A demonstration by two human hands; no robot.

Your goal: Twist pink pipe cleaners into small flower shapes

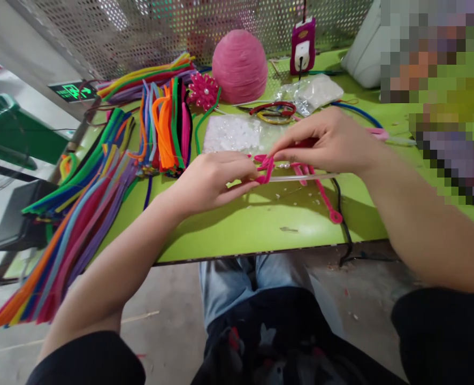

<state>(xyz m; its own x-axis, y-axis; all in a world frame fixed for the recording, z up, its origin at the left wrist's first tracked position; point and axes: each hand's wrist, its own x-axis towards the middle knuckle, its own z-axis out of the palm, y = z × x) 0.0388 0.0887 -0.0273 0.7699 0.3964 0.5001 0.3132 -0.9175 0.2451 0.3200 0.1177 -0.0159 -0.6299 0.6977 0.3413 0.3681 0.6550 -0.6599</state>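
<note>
a: state of the hands?
b: left hand (220,179): thumb and fingertips nearly closed in a pinch on the near left end of a looped pink chenille stem (267,167). right hand (327,140): thumb and index fingertip brought together on the same stem from the right, other fingers curled behind.
a: position of that stem?
b: between the two hands, above the green tabletop (221,235). a thin translucent rod (297,178) runs from it rightward, below the right hand; whether a finger bears on the rod, cannot tell.
a: nearby?
b: below the right hand, a pink strand with a coiled end (335,216), apart from the left hand. just behind the hands, a clear bag of small white pieces (232,133).
a: farther out?
b: left: sorted bundles of multicoloured chenille stems (165,131), some overhanging the table edge. beyond the bag: a pink flower with a pearl-like centre (205,92), beside a ridged pink ball (239,67). far right of the ball: a purple-and-white power strip (303,48), near a perforated metal panel (140,32).
</note>
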